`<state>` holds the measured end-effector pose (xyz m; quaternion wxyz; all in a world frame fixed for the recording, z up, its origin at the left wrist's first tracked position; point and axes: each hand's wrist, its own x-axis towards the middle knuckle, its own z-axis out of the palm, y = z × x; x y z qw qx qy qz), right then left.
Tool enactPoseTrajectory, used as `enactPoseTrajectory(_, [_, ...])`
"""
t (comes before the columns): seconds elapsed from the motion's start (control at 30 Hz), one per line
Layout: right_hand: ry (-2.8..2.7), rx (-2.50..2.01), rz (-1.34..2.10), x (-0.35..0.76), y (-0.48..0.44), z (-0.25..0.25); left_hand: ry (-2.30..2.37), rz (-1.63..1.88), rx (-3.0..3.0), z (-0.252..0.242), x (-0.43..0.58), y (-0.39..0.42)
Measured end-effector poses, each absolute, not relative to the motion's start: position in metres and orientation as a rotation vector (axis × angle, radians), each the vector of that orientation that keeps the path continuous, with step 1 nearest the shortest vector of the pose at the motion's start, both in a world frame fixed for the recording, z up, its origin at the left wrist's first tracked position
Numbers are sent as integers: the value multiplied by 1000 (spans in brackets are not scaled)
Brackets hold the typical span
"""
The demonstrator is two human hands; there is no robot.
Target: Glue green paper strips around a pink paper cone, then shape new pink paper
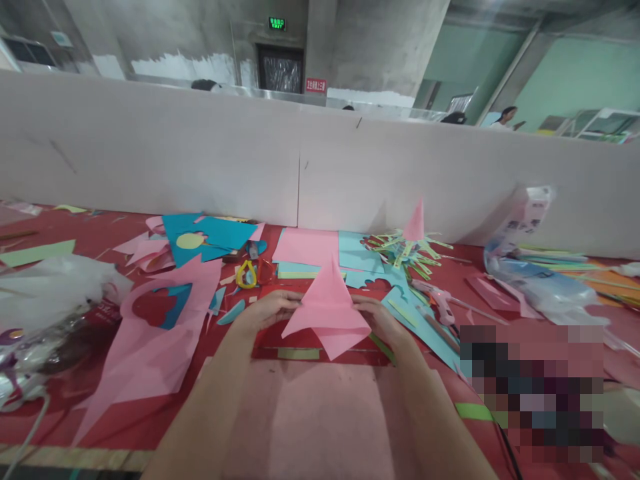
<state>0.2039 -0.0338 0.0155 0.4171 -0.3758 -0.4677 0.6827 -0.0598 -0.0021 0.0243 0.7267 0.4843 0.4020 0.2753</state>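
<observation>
Between my two hands a folded pink paper piece (330,310) stands with its tall point upward and a flap hanging toward me. My left hand (274,310) pinches its left side, fingers closed and partly behind the paper. On the opposite side my right hand (377,317) grips the paper's right edge, fingertips partly hidden. Beneath the piece lies a dark red sheet (265,343). Behind it are a flat pink sheet (305,245) and light blue sheets (360,252).
Yellow-handled scissors (246,274) lie left of centre, near cut pink paper (150,360) and blue paper (215,237). A glue gun (440,300) is at the right. A pink cone (415,223) tops green paper strips. A white partition (225,160) stands behind.
</observation>
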Motion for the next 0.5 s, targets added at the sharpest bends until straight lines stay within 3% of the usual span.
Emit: enactPoseTrajectory(0.5, [-1169,-981,1696,205,-34,13,846,610,1033,21,-60,0])
